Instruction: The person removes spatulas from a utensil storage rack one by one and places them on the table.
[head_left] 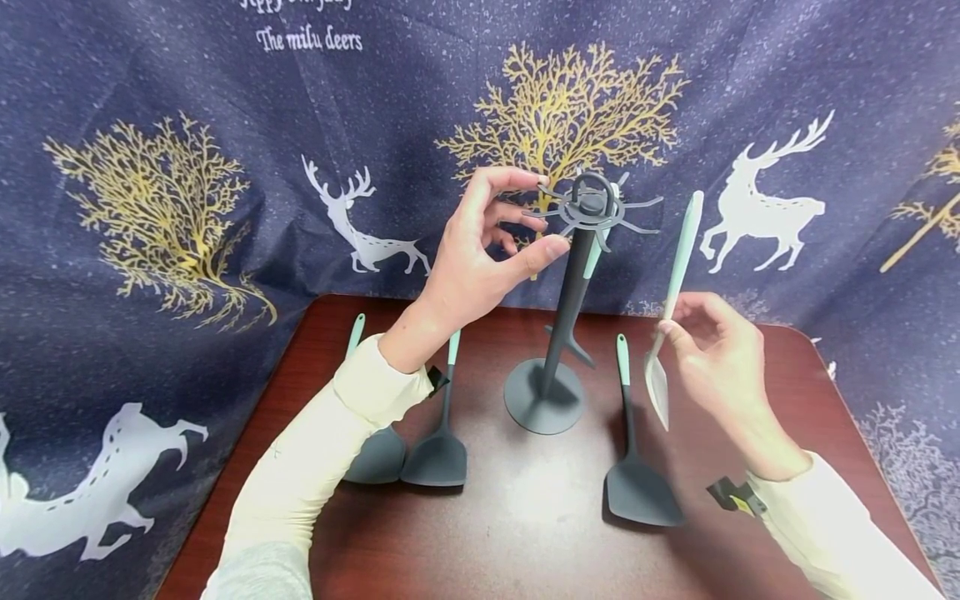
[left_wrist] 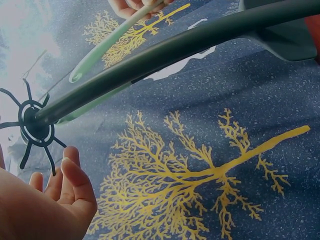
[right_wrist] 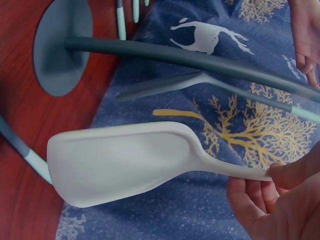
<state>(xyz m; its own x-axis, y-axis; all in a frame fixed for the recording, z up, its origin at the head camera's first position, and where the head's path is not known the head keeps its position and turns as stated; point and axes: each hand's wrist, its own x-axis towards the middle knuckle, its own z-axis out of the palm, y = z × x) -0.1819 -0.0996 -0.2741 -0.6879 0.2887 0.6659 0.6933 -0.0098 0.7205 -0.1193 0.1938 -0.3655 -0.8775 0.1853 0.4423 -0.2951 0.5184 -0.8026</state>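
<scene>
A dark grey utensil stand (head_left: pixel 558 342) rises from a round base, with a ring of thin hooks (head_left: pixel 592 208) on top. My left hand (head_left: pixel 480 237) reaches round the left side of these hooks, thumb and fingers spread apart, fingertips right at the hook tips. A dark-headed turner (right_wrist: pixel 165 86) with a mint handle hangs from the far side of the stand. To the right of the stand, my right hand (head_left: pixel 716 358) pinches a pale spatula (right_wrist: pixel 125 160) by its neck between thumb and fingers. The spatula's mint handle points up and its broad, shallow head points down.
Two dark turners lie on the left of the red-brown table (head_left: pixel 510 525), one (head_left: pixel 435 458) beside another (head_left: pixel 377 457) partly hidden by my left sleeve. A further dark turner (head_left: pixel 641 492) lies below the held spatula. A blue cloth (head_left: pixel 405 100) with deer and trees hangs behind.
</scene>
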